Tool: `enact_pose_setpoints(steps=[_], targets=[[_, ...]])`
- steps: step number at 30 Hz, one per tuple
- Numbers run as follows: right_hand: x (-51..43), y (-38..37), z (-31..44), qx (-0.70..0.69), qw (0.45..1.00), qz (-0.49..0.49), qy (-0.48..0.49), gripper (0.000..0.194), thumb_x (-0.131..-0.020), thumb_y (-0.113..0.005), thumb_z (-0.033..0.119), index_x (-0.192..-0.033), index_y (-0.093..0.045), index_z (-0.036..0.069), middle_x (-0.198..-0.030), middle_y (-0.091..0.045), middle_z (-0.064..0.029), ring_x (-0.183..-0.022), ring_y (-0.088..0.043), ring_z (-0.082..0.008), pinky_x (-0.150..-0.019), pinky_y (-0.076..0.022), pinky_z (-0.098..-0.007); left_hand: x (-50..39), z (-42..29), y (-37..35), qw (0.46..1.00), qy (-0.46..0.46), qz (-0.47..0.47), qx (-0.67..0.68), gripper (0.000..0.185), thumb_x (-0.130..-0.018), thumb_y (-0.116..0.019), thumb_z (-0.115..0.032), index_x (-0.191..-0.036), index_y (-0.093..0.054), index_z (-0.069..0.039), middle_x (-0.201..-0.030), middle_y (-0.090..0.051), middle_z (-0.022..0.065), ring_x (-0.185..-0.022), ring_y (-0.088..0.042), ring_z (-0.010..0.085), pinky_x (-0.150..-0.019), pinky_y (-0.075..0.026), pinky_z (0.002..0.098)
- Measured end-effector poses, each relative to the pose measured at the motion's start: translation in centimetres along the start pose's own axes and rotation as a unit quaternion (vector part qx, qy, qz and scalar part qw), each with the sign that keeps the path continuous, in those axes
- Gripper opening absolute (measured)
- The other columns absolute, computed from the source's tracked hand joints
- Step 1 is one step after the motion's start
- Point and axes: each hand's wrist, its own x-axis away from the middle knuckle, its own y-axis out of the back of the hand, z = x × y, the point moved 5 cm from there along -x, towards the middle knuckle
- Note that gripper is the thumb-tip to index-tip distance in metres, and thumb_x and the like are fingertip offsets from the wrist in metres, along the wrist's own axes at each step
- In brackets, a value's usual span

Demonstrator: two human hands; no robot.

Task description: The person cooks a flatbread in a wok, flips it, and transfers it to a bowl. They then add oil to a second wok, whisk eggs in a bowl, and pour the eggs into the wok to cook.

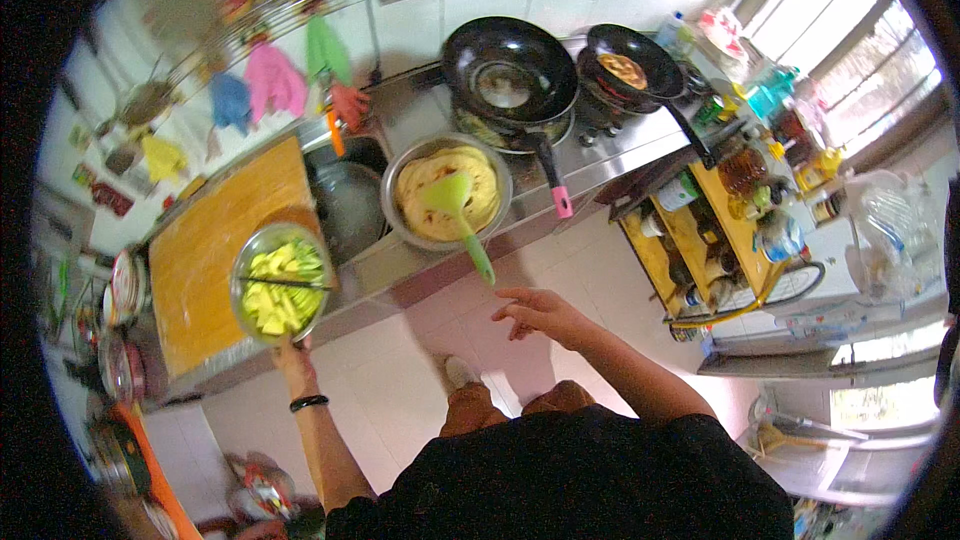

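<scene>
My left hand (295, 366) grips the near rim of a metal bowl (238, 300) of chopped green vegetable pieces (281, 307). A pair of dark chopsticks (289, 283) lies across that bowl. It is over or on the right edge of a floured wooden board (202, 262); contact cannot be told. My right hand (536, 315) is in the air with fingers apart, holding nothing. Just beyond its fingertips is the handle of a green spatula (450, 199). The spatula rests on browned flatbreads (420, 169) stacked in a steel bowl (505, 202).
A large black wok (480, 45) with a pink-tipped handle sits on the stove, beside a smaller pan (667, 82) holding a flatbread (622, 71). Left of the steel bowl is a sink (345, 202). A wooden shelf (720, 217) with bottles stands to the right.
</scene>
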Motion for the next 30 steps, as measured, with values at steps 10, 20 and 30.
enact_pose_setpoints(steps=[10,20,30], targets=[[8.5,13.1,7.8,0.004,0.964,-0.237,0.121,0.044,-0.093,-0.055,0.027,-0.128,-0.048,0.002,-0.102,-0.064,-0.0150,-0.070,-0.061,-0.0153,-0.066,-0.0508,-0.0275,-7.6,2.6,-0.3,0.993,0.056,-0.011,0.100,0.033,-0.091,-0.058,-0.019,-0.115,-0.050,0.003,-0.108,-0.059,0.0109,-0.093,-0.059,0.0197,-0.077,-0.054,0.0239],[8.7,47.5,11.9,0.177,0.803,-0.531,0.204,0.045,-0.091,-0.058,0.031,-0.125,-0.051,0.002,-0.099,-0.060,-0.0034,-0.079,-0.052,-0.0092,-0.066,-0.0420,-0.0212,7.5,1.0,-1.6,0.988,-0.043,-0.145,-0.019,0.051,-0.095,-0.047,-0.032,-0.134,-0.030,-0.003,-0.128,-0.048,0.0215,-0.115,-0.050,0.0300,-0.096,-0.045,0.0378],[1.0,69.4,7.7,0.063,0.908,-0.405,0.089,0.033,-0.092,-0.054,0.029,-0.114,-0.058,0.005,-0.096,-0.064,-0.0035,-0.079,-0.060,-0.0120,-0.071,-0.0473,-0.0271,23.7,0.1,-22.1,0.939,-0.206,-0.239,-0.138,0.055,-0.092,-0.052,-0.022,-0.138,-0.027,-0.006,-0.127,-0.051,0.0124,-0.111,-0.052,0.0291,-0.094,-0.044,0.0409]])
